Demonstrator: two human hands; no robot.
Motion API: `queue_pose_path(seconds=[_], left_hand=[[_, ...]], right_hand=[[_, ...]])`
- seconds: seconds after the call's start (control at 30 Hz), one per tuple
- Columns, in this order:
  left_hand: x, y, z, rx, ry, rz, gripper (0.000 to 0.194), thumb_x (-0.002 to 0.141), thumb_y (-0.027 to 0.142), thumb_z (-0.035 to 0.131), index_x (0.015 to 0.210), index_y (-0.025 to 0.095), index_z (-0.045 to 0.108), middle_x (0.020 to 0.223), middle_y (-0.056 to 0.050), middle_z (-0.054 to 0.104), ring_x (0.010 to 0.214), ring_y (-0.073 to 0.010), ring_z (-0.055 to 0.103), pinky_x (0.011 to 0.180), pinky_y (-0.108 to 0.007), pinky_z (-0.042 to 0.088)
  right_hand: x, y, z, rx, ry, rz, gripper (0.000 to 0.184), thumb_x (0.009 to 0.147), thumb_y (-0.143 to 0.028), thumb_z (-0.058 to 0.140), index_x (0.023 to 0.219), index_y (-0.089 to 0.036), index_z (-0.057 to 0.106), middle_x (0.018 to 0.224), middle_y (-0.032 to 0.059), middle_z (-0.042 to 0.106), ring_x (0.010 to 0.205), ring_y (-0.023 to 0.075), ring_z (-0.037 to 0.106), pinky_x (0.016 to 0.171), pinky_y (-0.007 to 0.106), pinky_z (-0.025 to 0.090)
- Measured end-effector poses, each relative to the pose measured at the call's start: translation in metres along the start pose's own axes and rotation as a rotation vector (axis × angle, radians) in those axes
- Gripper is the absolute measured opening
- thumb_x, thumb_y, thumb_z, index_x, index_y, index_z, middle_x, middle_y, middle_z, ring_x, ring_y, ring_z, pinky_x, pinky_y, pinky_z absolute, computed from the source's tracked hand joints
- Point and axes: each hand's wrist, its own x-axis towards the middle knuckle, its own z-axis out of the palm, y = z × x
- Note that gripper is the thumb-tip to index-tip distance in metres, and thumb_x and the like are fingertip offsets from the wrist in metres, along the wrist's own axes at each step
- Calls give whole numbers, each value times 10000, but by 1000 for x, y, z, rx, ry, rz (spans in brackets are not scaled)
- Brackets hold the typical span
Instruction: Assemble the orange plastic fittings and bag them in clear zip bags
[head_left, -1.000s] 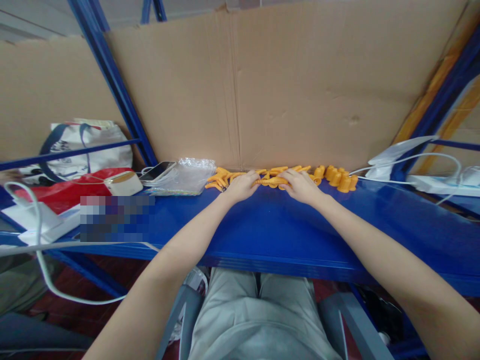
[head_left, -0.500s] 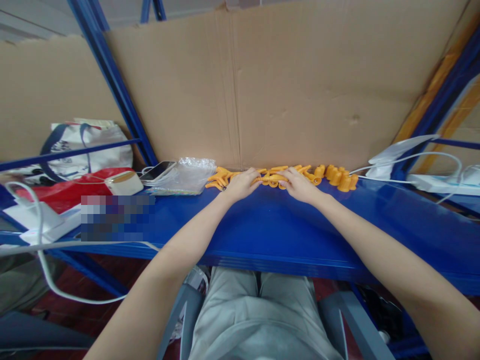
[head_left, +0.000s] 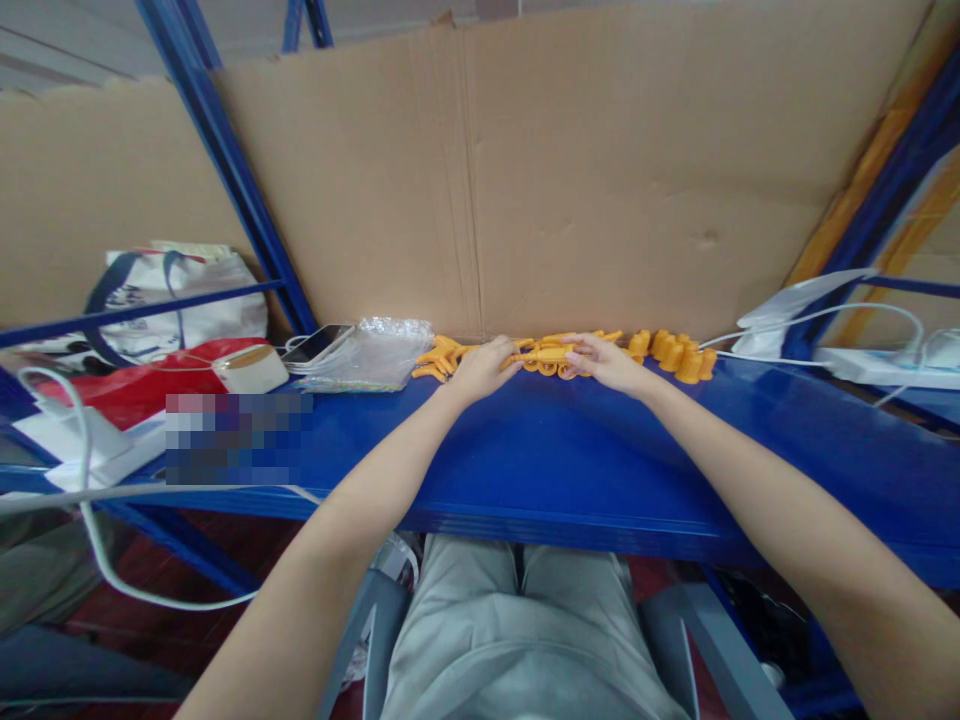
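My left hand (head_left: 482,369) is over the row of orange-yellow plastic pieces at the back of the blue table, fingers closed on the left end of one long piece (head_left: 552,356). My right hand (head_left: 611,365) has its thumb and fingertips at that piece's right end, the fingers slightly parted. Loose pieces with ring-shaped ends (head_left: 548,369) lie just below and around it. Forked yellow pieces (head_left: 438,356) sit left of my left hand. Several yellow thimble-shaped cups (head_left: 681,356) stand to the right of my right hand. My hands hide part of the row.
A cardboard sheet (head_left: 600,180) rises behind the blue table (head_left: 540,450). To the left are clear plastic bags (head_left: 367,360), a phone (head_left: 319,345), a white box (head_left: 251,369), a red bag (head_left: 142,380) and a white power strip (head_left: 112,455). White cables (head_left: 810,320) run at the right.
My right hand has shifted slightly right, and its fingers have parted a little. My left hand stays almost where it was. The camera view has moved slightly.
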Motion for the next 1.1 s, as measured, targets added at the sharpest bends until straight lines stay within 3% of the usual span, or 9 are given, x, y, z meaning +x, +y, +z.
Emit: queue_pose_path(seconds=[0.13, 0.3, 0.47, 0.63, 0.8, 0.93, 1.1], left_hand=[[1, 0, 1, 21, 11, 6, 131, 936, 256, 555, 985, 177, 648, 977, -60, 659, 905, -186, 658, 787, -287, 519], [0, 1, 0, 34, 2, 0, 116, 917, 242, 561, 964, 176, 642, 972, -65, 660, 895, -193, 657, 770, -291, 517], [1, 1, 1, 41, -3, -8, 92, 893, 241, 578, 928, 182, 639, 942, -55, 655, 862, -184, 653, 748, -279, 512], [1, 1, 1, 65, 27, 3, 104, 898, 239, 563, 938, 180, 639, 936, -60, 659, 861, -189, 654, 749, -286, 511], [0, 0, 3, 63, 47, 29, 99, 898, 248, 572, 929, 180, 637, 931, -64, 659, 858, -189, 652, 745, -284, 509], [0, 1, 2, 48, 39, 6, 100, 904, 244, 569, 930, 174, 636, 941, -72, 655, 878, -201, 652, 764, -297, 505], [1, 4, -1, 48, 37, 9, 102, 909, 247, 566, 922, 168, 629, 948, -81, 655, 894, -211, 652, 785, -310, 501]], right_hand=[[0, -7, 5, 11, 71, 164, 267, 987, -422, 525, 1116, -210, 624, 895, 69, 746, 702, 157, 725, 689, 283, 589], [-4, -18, 2, -12, 17, 258, 272, 992, -371, 529, 1197, -206, 599, 982, 85, 760, 704, 142, 728, 658, 240, 570], [-9, -20, -4, 50, -89, 258, 526, 869, -265, 711, 1345, -245, 488, 1059, 72, 756, 769, 160, 737, 725, 300, 597], [-9, -21, 0, 67, -30, 260, 208, 966, -342, 579, 1126, -211, 566, 939, 81, 768, 656, 155, 719, 642, 290, 587], [-6, -24, 6, 68, -23, 271, 232, 1000, -413, 506, 925, -202, 565, 793, 72, 761, 573, 146, 692, 546, 248, 549], [-8, -25, 4, 73, -17, 279, 193, 978, -367, 561, 1053, -191, 582, 827, 75, 769, 579, 147, 694, 560, 259, 553], [-12, -26, -2, 96, -59, 189, 332, 884, -313, 699, 1168, -209, 560, 803, 29, 755, 610, 148, 692, 584, 277, 549]])
